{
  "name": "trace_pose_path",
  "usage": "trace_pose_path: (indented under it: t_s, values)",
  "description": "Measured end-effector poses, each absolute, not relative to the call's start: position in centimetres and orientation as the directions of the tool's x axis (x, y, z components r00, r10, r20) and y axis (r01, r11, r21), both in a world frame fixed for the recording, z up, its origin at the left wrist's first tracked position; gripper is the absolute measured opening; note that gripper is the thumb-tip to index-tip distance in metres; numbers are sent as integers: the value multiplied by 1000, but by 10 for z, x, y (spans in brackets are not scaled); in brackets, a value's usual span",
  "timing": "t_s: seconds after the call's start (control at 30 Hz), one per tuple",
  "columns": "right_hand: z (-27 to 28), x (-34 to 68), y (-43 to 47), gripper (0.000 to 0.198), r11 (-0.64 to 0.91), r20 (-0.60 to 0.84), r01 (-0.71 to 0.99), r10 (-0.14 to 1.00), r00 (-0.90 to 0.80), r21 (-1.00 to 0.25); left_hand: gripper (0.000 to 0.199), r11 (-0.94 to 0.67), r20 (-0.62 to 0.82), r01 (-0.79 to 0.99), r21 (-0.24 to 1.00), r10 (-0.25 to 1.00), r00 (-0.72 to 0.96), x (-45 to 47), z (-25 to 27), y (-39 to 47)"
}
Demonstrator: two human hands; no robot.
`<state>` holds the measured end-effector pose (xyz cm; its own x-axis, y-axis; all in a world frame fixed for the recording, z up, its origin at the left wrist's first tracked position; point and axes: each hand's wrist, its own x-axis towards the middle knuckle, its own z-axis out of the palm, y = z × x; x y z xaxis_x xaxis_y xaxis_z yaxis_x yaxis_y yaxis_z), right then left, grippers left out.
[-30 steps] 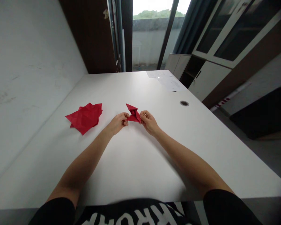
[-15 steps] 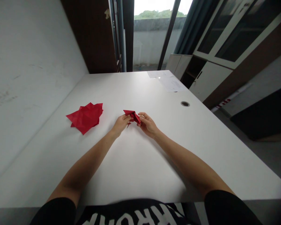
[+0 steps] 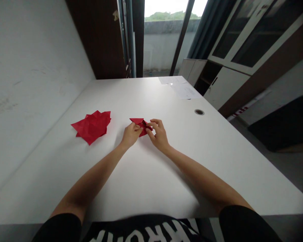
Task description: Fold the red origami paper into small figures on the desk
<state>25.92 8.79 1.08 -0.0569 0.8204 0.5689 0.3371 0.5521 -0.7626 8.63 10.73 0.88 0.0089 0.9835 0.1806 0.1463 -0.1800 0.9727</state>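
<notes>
A small piece of folded red paper point(image 3: 137, 120) lies between my hands near the middle of the table. My left hand point(image 3: 131, 133) is closed on its left side, thumb over the folds. At its right edge, my right hand point(image 3: 158, 134) pinches the paper between thumb and fingers. The paper has pointed corners and an opened fold in the middle; my fingers cover parts of it. Off to the left rests a larger sheet of red paper point(image 3: 93, 126), creased into a star-like shape with several points, and neither hand touches it.
The white table point(image 3: 151, 181) meets a wall point(image 3: 35, 67) at the left. White paper sheets point(image 3: 184, 90) lie at its far right corner, and a round cable hole point(image 3: 199, 112) sits near the right edge. Cabinets point(image 3: 227, 87) stand beyond.
The folded red paper has turned flatter and sits lower toward the table. My left thumb has moved onto its folds, and my right hand has shifted its grip along the right edge.
</notes>
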Motion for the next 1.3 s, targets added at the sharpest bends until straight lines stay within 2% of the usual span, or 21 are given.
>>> trace_pose_path:
  t_s: [0.1, 0.17, 0.27, 0.33, 0.43, 0.5, 0.57, 0.7, 0.8, 0.87, 0.97, 1.07, 1.2, 1.3]
  values:
    - [2, 252, 91, 38, 401, 409, 134, 912, 39, -906, 21, -220, 225, 178, 959, 974, -7, 87, 11, 103]
    - [-5, 248, 95, 43, 260, 260, -5, 965, 41, -966, 20, -249, 256, 208, 946, 967, -9, 89, 13, 100]
    - [-11, 246, 100, 29, 98, 102, -74, 994, -38, -992, 17, -278, 296, 267, 923, 955, -28, 89, 16, 97]
    - [-11, 247, 102, 20, 87, 91, -71, 995, -44, -994, 15, -301, 330, 320, 898, 943, -40, 88, 17, 97]
    - [-10, 249, 102, 19, 77, 83, -58, 991, -107, -995, 15, -367, 407, 422, 829, 914, -4, 83, 20, 99]
    - [-9, 250, 102, 19, 30, 36, -37, 986, -161, -999, 15, -409, 453, 515, 753, 890, 46, 78, 21, 100]
    - [-9, 253, 102, 13, 50, 42, 59, 989, -142, -997, 15, -436, 489, 607, 664, 868, 89, 75, 23, 100]
    - [-6, 262, 102, 12, 268, 274, 412, 961, -46, -871, 16, -449, 556, 739, 502, 822, 122, 72, 25, 101]
    - [-4, 268, 107, 16, 310, 327, 475, 944, -48, -824, 11, -428, 578, 805, 412, 805, 132, 72, 27, 102]
    - [-3, 271, 111, 20, 262, 272, 412, 962, -35, -873, 9, -423, 575, 820, 385, 805, 146, 71, 28, 103]
    - [-1, 272, 117, 18, 124, 118, 126, 991, -56, -984, 12, -461, 541, 792, 402, 817, 201, 69, 28, 106]
    - [5, 272, 117, 19, -7, 7, -111, 992, -128, -994, 19, -518, 513, 724, 456, 817, 261, 69, 28, 108]
    - [11, 273, 114, 34, -40, -15, -114, 978, -208, -993, 20, -569, 522, 655, 497, 799, 298, 72, 29, 106]
    - [9, 274, 114, 35, -12, 14, -120, 977, -214, -993, 23, -553, 482, 645, 527, 820, 309, 74, 31, 103]
